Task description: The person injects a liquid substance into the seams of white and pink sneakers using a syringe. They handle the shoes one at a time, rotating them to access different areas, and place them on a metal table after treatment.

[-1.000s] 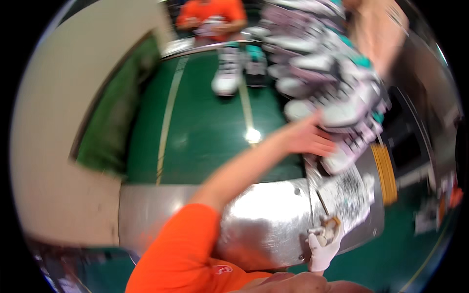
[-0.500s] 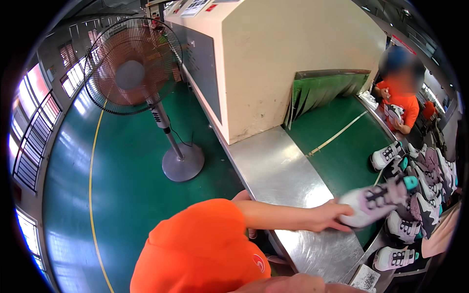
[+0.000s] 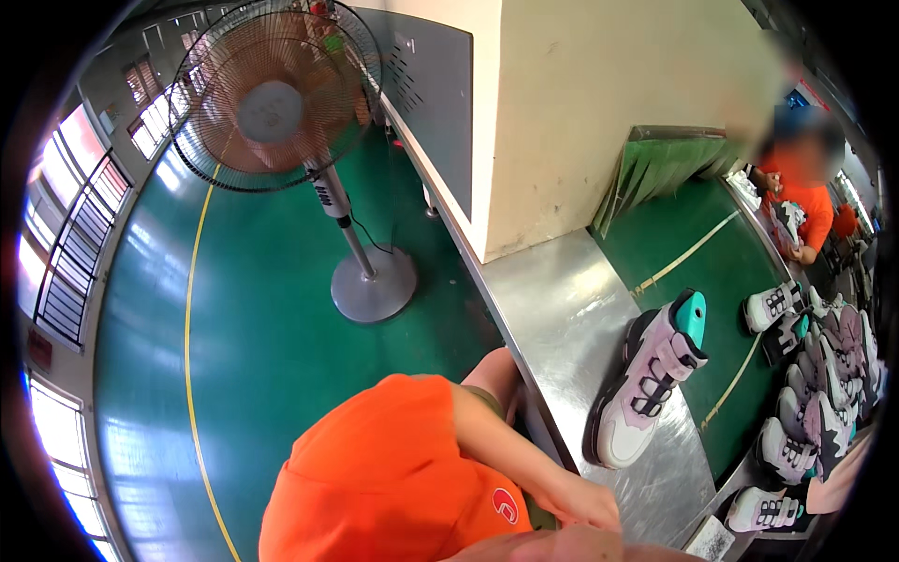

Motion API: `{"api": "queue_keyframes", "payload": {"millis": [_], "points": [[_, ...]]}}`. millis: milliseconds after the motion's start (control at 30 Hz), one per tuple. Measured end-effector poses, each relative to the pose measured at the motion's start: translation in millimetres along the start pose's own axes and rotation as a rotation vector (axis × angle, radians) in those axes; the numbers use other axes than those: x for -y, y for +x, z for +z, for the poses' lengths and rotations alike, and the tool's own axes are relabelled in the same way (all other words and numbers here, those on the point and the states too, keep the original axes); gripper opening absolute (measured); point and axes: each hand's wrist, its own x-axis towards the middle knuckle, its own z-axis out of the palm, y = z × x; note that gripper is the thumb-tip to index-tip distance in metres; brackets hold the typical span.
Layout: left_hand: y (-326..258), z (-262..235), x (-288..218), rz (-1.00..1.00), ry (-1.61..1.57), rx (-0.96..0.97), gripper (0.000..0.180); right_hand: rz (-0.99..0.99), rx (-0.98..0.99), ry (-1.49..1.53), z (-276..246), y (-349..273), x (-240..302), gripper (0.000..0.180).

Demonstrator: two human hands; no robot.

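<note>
Standing fan (image 3: 281, 103) on the green floor (image 3: 253, 309), well left of the steel table (image 3: 562, 309). Left hand (image 3: 585, 501) rests at the table's near edge, fingers loosely curled, holding nothing, near the heel of a white-lilac sneaker with teal tongue (image 3: 646, 379) lying on the table. Right of the table, more sneakers (image 3: 824, 375) by the green conveyor belt (image 3: 712, 272); right hand unseen.

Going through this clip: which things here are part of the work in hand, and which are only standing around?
Part of the work:
- left hand, open, resting on the steel table
- white, lilac and teal shoe lying on that table, apart from the hand
- more shoes on the green belt

Standing around:
- pedestal fan
- cream machine housing
- co-worker in orange
</note>
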Motion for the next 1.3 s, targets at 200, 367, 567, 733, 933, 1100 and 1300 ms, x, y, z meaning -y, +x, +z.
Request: {"api": "queue_keyframes", "payload": {"millis": [200, 367, 567, 733, 933, 1100, 1300], "points": [[30.7, -23.5, -137.8, 0.952, 1.428, 0.035, 0.047, 0.174, 0.07, 0.217, -9.5, -12.4, 38.5, 0.053], [10.3, -80.9, -239.1, 0.31, 2.092, 0.087, 0.088, 0.158, 0.07, 0.3, 6.2, -10.7, 74.6, 0.058], [-23.2, -61.0, -264.1, -0.199, 2.466, 0.349, 0.055, 0.21, 0.27, 0.326, -16.4, -3.3, 55.7, 0.067], [-92.0, -111.3, -253.9, 0.462, 2.542, 0.247, 0.042, 0.365, 0.182, 0.108, -4.5, 7.0, 56.9, 0.065], [-113.2, -78.8, -222.5, 0.683, 2.374, -0.015, 0.035, 0.345, 0.166, 0.024, -8.7, 16.6, 65.0, 0.065], [-109.1, -42.6, -191.5, 0.776, 2.265, -0.127, 0.04, 0.412, 0.261, -0.034, -13.0, 32.4, 78.4, 0.062], [-111.0, -65.2, -161.0, 0.889, 2.053, -0.175, 0.033, 0.562, 0.263, -0.007, -18.5, 35.9, 91.0, 0.061]]}}
